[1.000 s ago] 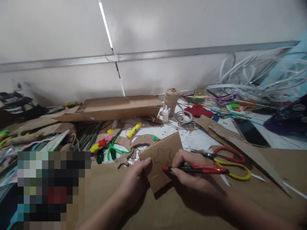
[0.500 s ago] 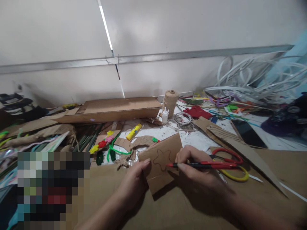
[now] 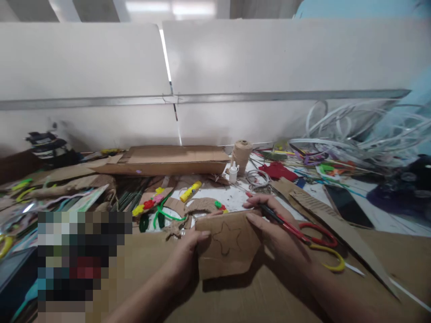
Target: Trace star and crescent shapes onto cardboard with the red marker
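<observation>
A piece of brown cardboard (image 3: 232,262) with a star outline drawn on it is held up between both hands. My left hand (image 3: 188,251) grips its left edge, thumb on the front face. My right hand (image 3: 278,229) pinches its upper right corner and also holds a red and black pen (image 3: 286,224), which slants up and left with its tip off the cardboard. Scissors with a red and a yellow handle loop (image 3: 328,268) lie just right of my right hand.
A cardboard sheet (image 3: 148,278) covers the near table. Behind are a glue stick (image 3: 190,191), a white bottle (image 3: 233,172), a twine spool (image 3: 241,154) and a long cardboard box (image 3: 168,167). Cardboard strips (image 3: 336,224) and a phone (image 3: 348,206) are at the right.
The pen has swung away from the star, its tip now pointing up and left. My right hand has taken hold of the cardboard's right corner, and the cardboard has turned more level. The view has tilted up.
</observation>
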A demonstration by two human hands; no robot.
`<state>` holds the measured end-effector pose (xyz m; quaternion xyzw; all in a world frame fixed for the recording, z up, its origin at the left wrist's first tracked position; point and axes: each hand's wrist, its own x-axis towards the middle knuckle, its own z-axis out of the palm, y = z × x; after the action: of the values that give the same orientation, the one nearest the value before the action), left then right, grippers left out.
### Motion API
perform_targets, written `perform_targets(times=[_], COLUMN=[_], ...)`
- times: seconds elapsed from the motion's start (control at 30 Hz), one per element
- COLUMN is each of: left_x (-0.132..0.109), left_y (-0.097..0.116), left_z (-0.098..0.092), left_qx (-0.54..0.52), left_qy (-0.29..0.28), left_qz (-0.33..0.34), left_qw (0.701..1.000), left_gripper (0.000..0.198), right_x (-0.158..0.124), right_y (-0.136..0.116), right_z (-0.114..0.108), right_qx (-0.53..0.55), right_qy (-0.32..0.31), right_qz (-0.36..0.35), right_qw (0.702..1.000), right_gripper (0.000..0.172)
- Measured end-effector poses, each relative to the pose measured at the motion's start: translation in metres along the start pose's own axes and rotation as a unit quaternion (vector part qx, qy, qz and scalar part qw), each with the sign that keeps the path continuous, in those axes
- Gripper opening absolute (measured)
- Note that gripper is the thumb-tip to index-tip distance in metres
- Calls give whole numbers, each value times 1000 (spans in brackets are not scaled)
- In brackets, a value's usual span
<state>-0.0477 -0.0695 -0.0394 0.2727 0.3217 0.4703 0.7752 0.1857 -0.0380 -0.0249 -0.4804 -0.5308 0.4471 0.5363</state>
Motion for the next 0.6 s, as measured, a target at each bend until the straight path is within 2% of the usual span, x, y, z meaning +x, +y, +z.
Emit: perform_targets(times=[0.1, 0.33, 0.6], left_x=[1, 5, 11], left_y=[-3, -2, -4], left_z=[-1, -5, 2], left_qx=[21, 63, 109], left_qy=[17, 9, 38], left_qz=[-2, 3, 20], left_qw=[1000, 998, 993], left_gripper=[56, 52, 50], right_x=[0, 8, 18], right_y=[0, -1, 8], right_z=[5, 1, -6], right_qx=[76, 78, 79], right_qy=[5, 95, 79], right_qz=[17, -33, -70], right_qw=[997, 992, 991], right_gripper=[28, 29, 23])
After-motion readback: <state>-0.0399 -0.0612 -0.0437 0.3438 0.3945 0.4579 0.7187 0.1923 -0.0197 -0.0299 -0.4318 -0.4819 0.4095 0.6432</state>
